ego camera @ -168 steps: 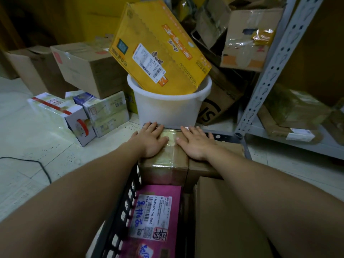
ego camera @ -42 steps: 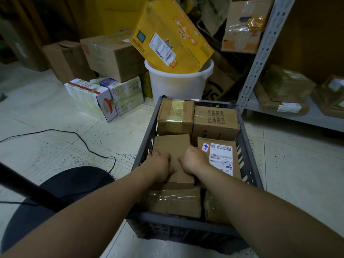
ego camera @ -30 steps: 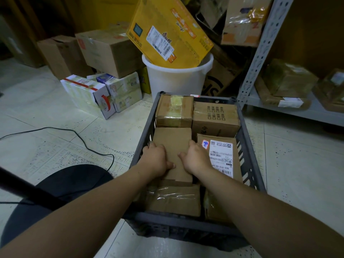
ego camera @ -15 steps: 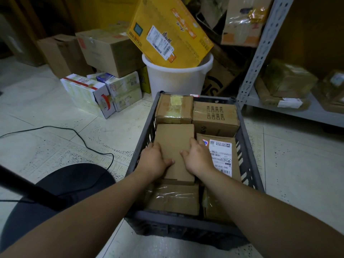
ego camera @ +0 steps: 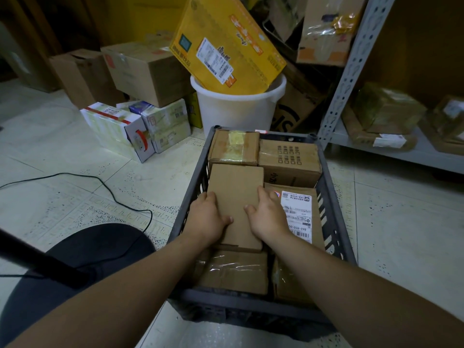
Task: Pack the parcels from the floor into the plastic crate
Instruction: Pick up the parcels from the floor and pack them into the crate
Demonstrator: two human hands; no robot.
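Beneath the hands, the tiled floor carries a grey crate, and both forearms extend over its near rim. Beyond and to the right of the hands stands a metal shelf. Past the crate's far end, a white bucket holds a tilted yellow carton. The crate is filled with parcels; a labelled one lies just right of the right hand. Between the hands, over the left row, is a plain brown box. The left hand grips its left edge and the right hand its right edge, with both thumbs on its top.

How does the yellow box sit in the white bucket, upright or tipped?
Tipped: the yellow box leans slanted, its lower edge inside the white bucket.
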